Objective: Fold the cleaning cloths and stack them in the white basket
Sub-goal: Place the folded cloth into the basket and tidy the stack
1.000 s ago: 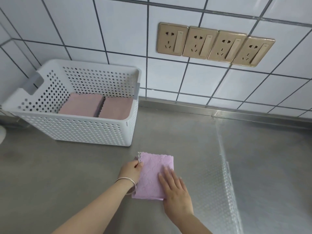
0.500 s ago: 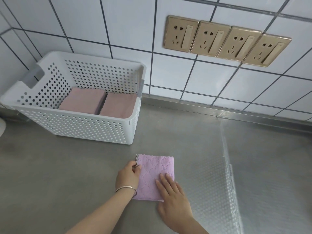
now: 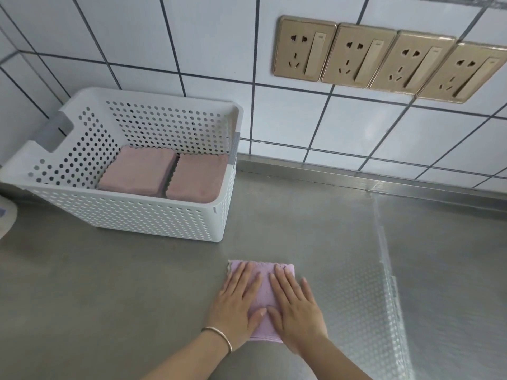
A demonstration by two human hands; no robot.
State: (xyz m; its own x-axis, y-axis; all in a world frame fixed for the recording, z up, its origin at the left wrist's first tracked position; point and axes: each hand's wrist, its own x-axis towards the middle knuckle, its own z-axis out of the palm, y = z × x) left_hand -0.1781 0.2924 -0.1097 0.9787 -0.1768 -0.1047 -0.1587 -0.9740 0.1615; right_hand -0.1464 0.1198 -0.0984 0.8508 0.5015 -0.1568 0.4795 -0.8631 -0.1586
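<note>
- Head view: both hands lie flat, fingers straight, side by side on a folded lilac cloth [image 3: 262, 293] near the worktop's [image 3: 109, 297] front edge.
- Left hand [image 3: 238, 305] covers its left half, right hand [image 3: 295, 305] its right half.
- The white basket [image 3: 123, 212] stands at the back left, against the tiled wall, with two pink folded stacks [image 3: 164, 176] inside.

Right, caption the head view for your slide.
Both hands, left hand and right hand, press folded cloth flat near white basket.
</note>
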